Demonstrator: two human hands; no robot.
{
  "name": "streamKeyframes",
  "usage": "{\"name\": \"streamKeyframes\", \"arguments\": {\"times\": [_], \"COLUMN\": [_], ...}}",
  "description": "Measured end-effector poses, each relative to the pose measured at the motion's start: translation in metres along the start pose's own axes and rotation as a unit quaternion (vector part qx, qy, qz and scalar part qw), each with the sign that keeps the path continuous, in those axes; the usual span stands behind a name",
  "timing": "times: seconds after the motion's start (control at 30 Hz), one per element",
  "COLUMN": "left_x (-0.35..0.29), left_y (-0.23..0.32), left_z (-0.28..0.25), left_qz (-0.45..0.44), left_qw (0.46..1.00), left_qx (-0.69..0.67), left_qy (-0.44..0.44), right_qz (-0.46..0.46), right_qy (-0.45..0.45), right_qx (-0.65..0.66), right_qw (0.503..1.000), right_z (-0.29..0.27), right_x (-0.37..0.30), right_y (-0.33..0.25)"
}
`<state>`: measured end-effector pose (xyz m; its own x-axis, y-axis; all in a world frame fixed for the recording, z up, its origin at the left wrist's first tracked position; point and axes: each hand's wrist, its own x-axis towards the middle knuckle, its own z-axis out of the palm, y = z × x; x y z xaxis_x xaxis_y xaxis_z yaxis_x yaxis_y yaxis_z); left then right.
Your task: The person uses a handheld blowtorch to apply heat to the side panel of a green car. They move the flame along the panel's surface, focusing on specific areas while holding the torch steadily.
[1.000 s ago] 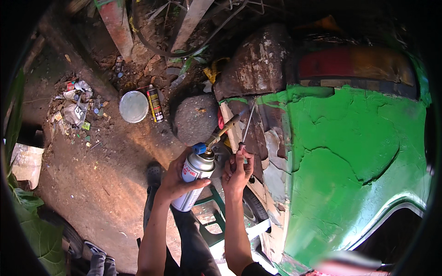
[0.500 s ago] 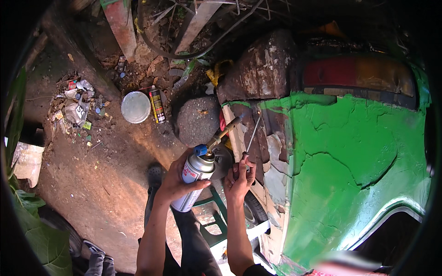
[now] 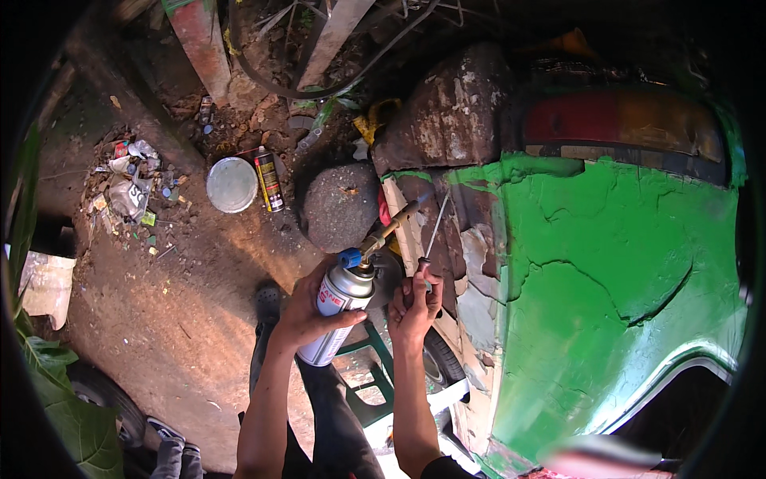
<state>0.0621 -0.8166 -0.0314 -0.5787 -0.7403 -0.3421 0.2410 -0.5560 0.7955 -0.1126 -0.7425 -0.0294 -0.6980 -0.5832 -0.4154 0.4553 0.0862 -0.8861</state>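
My left hand (image 3: 313, 310) is wrapped round a silver gas canister (image 3: 341, 307) topped by a blow torch (image 3: 391, 229) with a blue knob. A faint bluish flame shows at the torch's nozzle, which points up and right. In my right hand (image 3: 414, 306) is the handle of a screwdriver (image 3: 436, 231); its long thin shaft slants up to the cracked edge of a green car body panel (image 3: 590, 263). The shaft's tip lies close to the flame, by brown bare patches and loose grey filler (image 3: 479, 279). My right fingers are closed on the handle.
Left of the large stone (image 3: 343, 209) stand a dark spray can (image 3: 269, 182) and a round tin (image 3: 232, 184). Litter (image 3: 132, 191) is heaped farther left. A green stool (image 3: 373, 383) is below my hands, and another person's shoe (image 3: 166, 429) shows at lower left.
The screwdriver's tip has shifted slightly up and left, nearer the torch's flame. Both hands keep their grips; the whole view has moved a little.
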Motion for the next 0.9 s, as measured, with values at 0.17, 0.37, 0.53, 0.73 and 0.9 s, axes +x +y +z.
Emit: {"name": "streamKeyframes", "arguments": {"times": [0.17,0.37,0.53,0.73,0.9], "left_x": [-0.002,-0.004,-0.005,-0.005,-0.006], "left_y": [-0.004,-0.001,0.000,0.006,0.008], "left_z": [-0.002,-0.002,-0.001,-0.003,-0.007], "left_qz": [-0.007,-0.018,-0.005,-0.008,-0.005], "left_qw": [1.000,1.000,1.000,1.000,1.000], "left_qx": [-0.003,-0.016,-0.007,-0.016,-0.014], "left_qy": [-0.009,-0.005,0.001,-0.001,-0.002], "right_qz": [-0.009,0.000,0.001,-0.002,-0.002], "right_qy": [-0.007,-0.004,0.000,-0.007,0.004], "right_qx": [0.009,0.007,0.030,0.014,0.016], "right_qw": [1.000,1.000,1.000,1.000,1.000], "right_z": [0.000,0.005,0.010,0.013,0.004], "right_x": [0.003,0.006,0.002,0.009,0.004], "right_y": [0.006,0.004,0.004,0.005,0.005]}}
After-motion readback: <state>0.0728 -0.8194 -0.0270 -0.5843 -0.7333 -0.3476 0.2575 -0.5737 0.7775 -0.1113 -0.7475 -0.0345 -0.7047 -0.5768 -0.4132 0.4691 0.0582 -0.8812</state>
